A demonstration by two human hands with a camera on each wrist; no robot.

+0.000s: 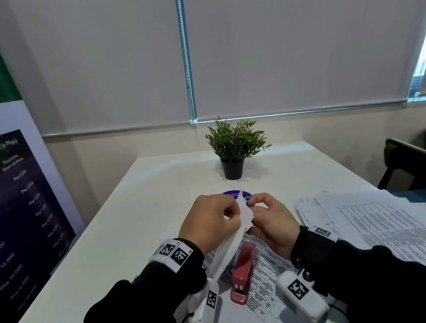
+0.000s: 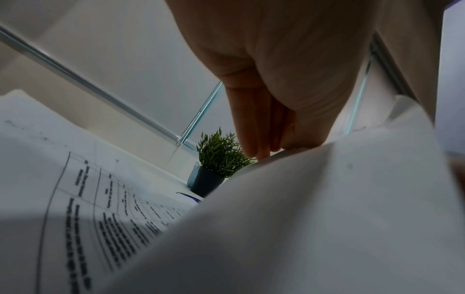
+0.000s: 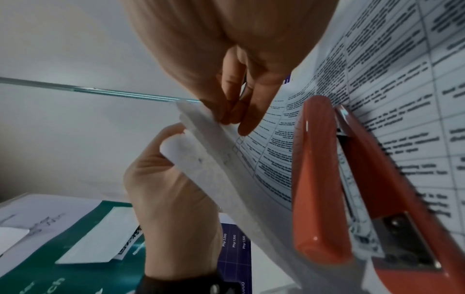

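Note:
Both hands hold up the corner of a thin sheaf of white printed sheets (image 1: pixel 244 212) above the table. My left hand (image 1: pixel 213 221) grips the lifted corner from the left, thumb and fingers curled round the paper (image 3: pixel 198 157). From the right, my right hand (image 1: pixel 268 216) pinches the same corner at its edge (image 3: pixel 226 121). The sheets (image 2: pixel 302 218) curve down to the table, with a printed grid on the lower pages (image 1: pixel 263 283). A pink-red stapler (image 1: pixel 243 274) lies on those pages beneath the hands, untouched (image 3: pixel 352 189).
A stack of printed sheets (image 1: pixel 386 224) is fanned out on the right of the white table (image 1: pixel 110 252). A potted green plant (image 1: pixel 235 146) stands at the back centre, a purple round sticker (image 1: pixel 230 194) just beyond the hands. A banner (image 1: pixel 8 211) stands at left.

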